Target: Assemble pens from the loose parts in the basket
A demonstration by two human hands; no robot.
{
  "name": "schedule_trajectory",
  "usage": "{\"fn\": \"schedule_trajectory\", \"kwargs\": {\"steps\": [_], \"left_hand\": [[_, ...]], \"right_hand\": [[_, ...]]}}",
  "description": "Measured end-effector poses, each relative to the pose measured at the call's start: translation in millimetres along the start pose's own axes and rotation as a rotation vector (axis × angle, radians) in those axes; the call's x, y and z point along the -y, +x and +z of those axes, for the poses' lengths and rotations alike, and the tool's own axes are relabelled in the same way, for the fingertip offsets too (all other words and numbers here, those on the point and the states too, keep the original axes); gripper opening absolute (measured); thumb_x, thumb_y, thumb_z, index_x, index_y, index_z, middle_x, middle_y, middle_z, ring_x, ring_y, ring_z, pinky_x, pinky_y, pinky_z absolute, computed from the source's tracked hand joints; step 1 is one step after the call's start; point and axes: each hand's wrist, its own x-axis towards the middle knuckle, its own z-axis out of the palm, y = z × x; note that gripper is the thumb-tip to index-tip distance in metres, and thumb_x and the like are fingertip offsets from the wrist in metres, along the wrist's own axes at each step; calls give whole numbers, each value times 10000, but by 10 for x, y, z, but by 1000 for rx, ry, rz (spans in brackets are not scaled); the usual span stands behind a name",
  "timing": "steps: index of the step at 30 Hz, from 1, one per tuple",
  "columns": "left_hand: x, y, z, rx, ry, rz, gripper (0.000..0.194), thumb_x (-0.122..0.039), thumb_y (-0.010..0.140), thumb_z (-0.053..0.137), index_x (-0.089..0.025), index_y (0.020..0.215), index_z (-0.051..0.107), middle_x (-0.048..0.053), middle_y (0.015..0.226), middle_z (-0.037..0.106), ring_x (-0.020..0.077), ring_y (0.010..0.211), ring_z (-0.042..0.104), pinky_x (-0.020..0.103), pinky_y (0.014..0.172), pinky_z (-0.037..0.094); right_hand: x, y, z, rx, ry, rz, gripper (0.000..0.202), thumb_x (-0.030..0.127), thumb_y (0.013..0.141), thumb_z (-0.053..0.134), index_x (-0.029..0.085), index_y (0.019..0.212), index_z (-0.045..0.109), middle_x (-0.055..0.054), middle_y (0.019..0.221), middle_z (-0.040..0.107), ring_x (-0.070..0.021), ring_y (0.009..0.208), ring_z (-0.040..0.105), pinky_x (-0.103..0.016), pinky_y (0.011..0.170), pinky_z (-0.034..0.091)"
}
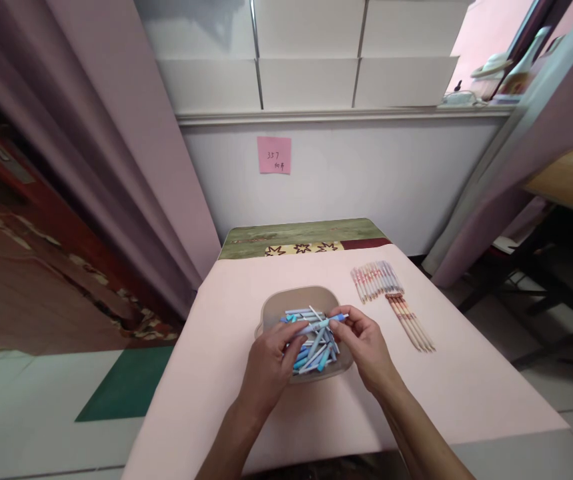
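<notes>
Over a beige plastic box point(299, 295), my left hand point(269, 363) pinches one end of a blue pen point(322, 325). The fingers of my right hand point(369, 343) close on the pen's other end, which is a darker blue. The pen lies nearly level between both hands. Below it, the box holds a jumble of blue, turquoise and white pen parts point(316, 353). My fingers hide part of the pen and of the box's contents.
Right of the box lies a row of pale, patterned pens point(377, 280), with several brown-tipped cream pens point(411, 323) nearer me. A pink cloth point(216, 373) covers most of the table. A pink note point(274, 155) sticks to the wall behind; a wooden-topped stool point(571, 180) stands at right.
</notes>
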Motion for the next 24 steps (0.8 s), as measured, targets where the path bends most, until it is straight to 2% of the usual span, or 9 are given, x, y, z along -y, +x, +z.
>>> {"fn": "schedule_trajectory", "kwargs": {"steps": [24], "left_hand": [[14, -8, -2, 18, 183, 102, 249, -252, 878, 552, -302, 1071, 702, 32, 1009, 723, 219, 928, 643, 316, 810, 479]], "right_hand": [[15, -34, -22, 20, -34, 0, 269, 395, 721, 724, 186, 863, 631, 21, 636, 572, -108, 588, 486, -208, 527, 394]]}}
